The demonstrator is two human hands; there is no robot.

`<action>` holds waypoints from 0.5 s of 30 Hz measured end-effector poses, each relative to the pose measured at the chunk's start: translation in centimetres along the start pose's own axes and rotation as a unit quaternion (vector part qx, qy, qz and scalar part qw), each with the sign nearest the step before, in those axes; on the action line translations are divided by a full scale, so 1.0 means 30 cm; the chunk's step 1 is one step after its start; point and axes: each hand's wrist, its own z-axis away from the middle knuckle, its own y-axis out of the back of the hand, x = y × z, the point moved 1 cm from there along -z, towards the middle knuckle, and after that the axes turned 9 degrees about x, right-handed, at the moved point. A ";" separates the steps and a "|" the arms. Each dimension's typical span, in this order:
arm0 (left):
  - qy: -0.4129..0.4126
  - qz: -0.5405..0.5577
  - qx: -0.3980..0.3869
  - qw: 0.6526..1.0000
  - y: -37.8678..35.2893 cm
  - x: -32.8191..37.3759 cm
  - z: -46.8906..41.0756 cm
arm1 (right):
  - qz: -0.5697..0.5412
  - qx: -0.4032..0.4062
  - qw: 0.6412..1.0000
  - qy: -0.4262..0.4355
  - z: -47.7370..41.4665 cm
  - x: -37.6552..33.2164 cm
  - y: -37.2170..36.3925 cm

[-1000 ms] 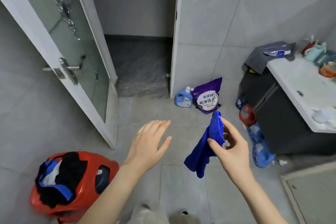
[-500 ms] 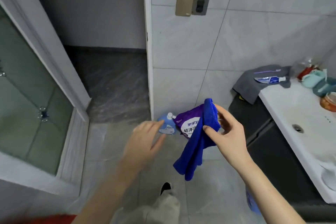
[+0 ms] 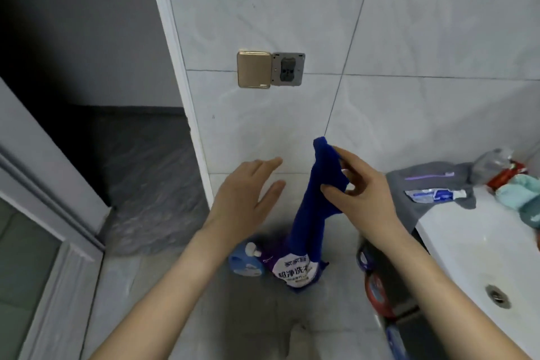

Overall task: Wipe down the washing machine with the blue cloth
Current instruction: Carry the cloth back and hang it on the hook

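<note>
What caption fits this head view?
Right hand pinches the hanging blue cloth; left hand open beside it; no washing machine visible.

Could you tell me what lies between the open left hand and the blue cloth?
Nothing: in the head view only bare wall tile shows between the left hand and the blue cloth.

The purple detergent bag [image 3: 295,270] on the floor carries large Chinese characters reading 超净洗, the last one partly cut off. Smaller print above and below them is too blurred to read.
</note>
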 end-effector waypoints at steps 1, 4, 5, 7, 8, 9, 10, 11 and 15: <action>0.032 0.029 -0.008 0.999 -0.036 0.005 -0.040 | 0.002 -0.010 1.000 0.007 -0.053 0.019 0.008; 0.155 0.198 -0.039 0.967 -0.120 0.038 -0.169 | -0.003 -0.037 0.999 0.027 -0.196 0.052 0.019; 0.189 0.268 -0.046 0.944 -0.150 0.048 -0.228 | -0.008 -0.055 0.998 0.036 -0.255 0.058 0.025; 0.227 0.371 -0.048 0.899 -0.183 0.064 -0.341 | -0.008 -0.084 0.995 0.055 -0.366 0.057 0.029; 0.233 0.389 -0.033 0.891 -0.183 0.069 -0.393 | -0.012 -0.092 0.994 0.063 -0.420 0.048 0.026; 0.233 0.397 -0.008 0.888 -0.177 0.070 -0.439 | -0.020 -0.098 0.992 0.071 -0.471 0.032 0.024; 0.234 0.401 0.021 0.885 -0.165 0.071 -0.481 | -0.030 -0.101 0.991 0.081 -0.520 0.012 0.020; 0.236 0.404 0.051 0.882 -0.151 0.072 -0.522 | -0.040 -0.102 0.990 0.091 -0.567 -0.009 0.017; 0.224 0.396 0.143 0.879 -0.042 0.079 -0.692 | -0.055 -0.086 0.984 0.144 -0.736 -0.113 -0.007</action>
